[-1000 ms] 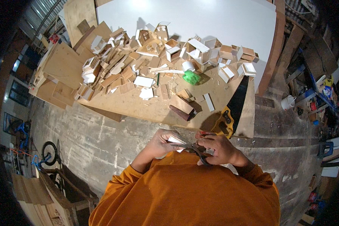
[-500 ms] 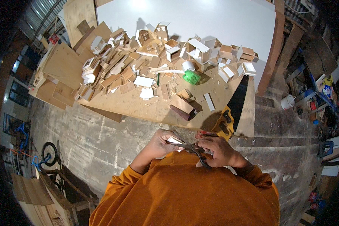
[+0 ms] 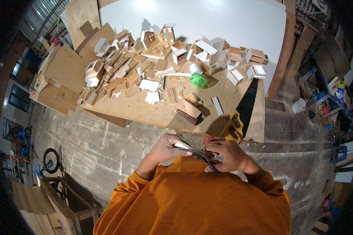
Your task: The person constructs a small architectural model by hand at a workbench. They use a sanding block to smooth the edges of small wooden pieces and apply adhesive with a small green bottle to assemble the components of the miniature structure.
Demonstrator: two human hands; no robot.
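From here, the left hand (image 3: 168, 148) pinches a white piece (image 3: 182, 144), the right hand (image 3: 228, 155) grips scissors (image 3: 202, 152) (saw (image 3: 248, 102) lying farther right).

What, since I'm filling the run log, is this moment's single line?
left hand: holds white piece | right hand: holds scissors at white piece | table: yellow-handled handsaw

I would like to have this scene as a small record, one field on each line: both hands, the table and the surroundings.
Left hand: holds a small white piece
Right hand: holds dark scissors, blades at the white piece
Table: wood offcuts, small house models, yellow-handled saw
Surroundings: bicycle at left, white bucket at right
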